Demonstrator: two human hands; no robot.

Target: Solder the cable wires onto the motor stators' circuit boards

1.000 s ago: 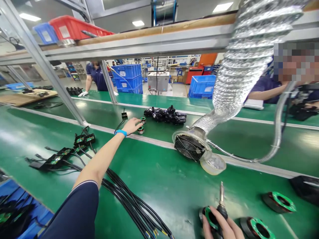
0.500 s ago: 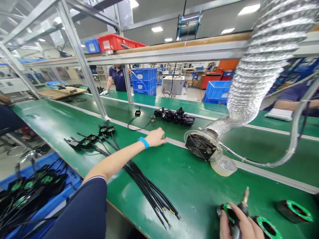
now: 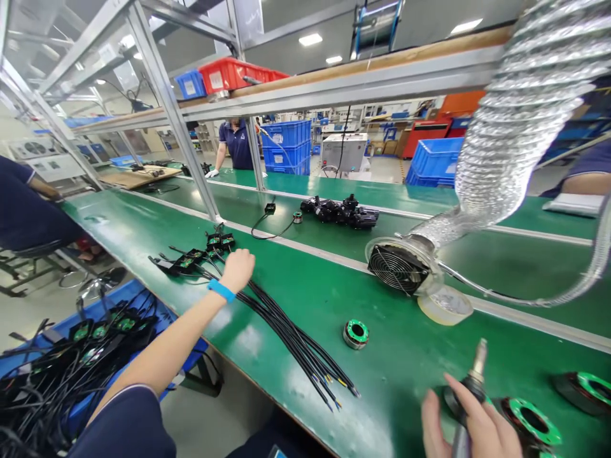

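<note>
My left hand [image 3: 237,270], with a blue wristband, reaches out to the left and lies curled on a bundle of black cables [image 3: 291,334] that runs across the green bench [image 3: 396,356]. The cables end in small black boards with green tops [image 3: 191,259]. A small green-topped coil [image 3: 356,333] sits alone on the bench, to the right of the cables. My right hand [image 3: 470,423] at the bottom edge grips a soldering tool [image 3: 477,369], its metal tip pointing up. A larger green-topped coil [image 3: 532,422] lies just right of that hand.
A fume fan [image 3: 398,267] on a foil duct [image 3: 506,146] stands mid-bench beside a clear dish [image 3: 445,303]. Another coil [image 3: 585,389] lies far right. A blue bin of wired parts [image 3: 71,356] sits below left. Black parts [image 3: 344,212] lie on the belt. People work behind and at left.
My left hand has drawn back from the belt, left the small coil on the bench, and moved left onto the black cables. The right hand with the tool has barely moved.
</note>
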